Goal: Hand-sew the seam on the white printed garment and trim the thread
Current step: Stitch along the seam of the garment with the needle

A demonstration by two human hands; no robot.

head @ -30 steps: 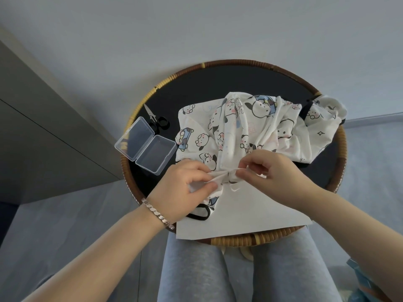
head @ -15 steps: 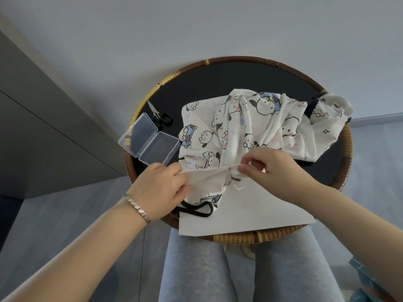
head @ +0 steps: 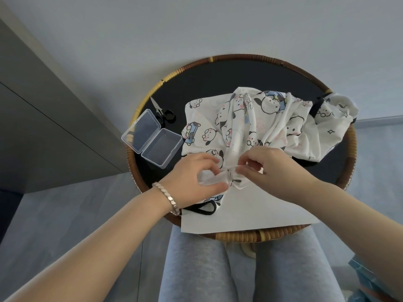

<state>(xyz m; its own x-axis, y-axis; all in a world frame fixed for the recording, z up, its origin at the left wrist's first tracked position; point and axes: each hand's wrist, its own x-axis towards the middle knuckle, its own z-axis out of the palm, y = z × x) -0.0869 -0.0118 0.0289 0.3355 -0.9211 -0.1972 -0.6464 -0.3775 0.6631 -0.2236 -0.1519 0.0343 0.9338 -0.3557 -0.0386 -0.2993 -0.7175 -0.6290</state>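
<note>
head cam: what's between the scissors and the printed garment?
Only bare black tabletop. The scissors and the garment lie apart. The head view shows it.

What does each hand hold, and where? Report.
Both pinch the garment at a stretched fold of its near edge: left hand on the fold's left end, right hand on its right. Needle: cannot tell.

The garment (head: 265, 127) reads as soft, matt white cloth, thin and creased, its print lying flat on the weave. Lower centre, the paper sheet (head: 250, 211) looks smooth and matt. The table (head: 352, 149) shows a matt black top inside a rough woven rattan rim. Centre left, the box (head: 152, 138) is clear glossy plastic. The scissors (head: 163, 112) have bright metal blades and black handles. The bracelet (head: 168, 198) gleams, faceted metal. The trousers (head: 196, 269) are grey, fleecy knit.
</note>
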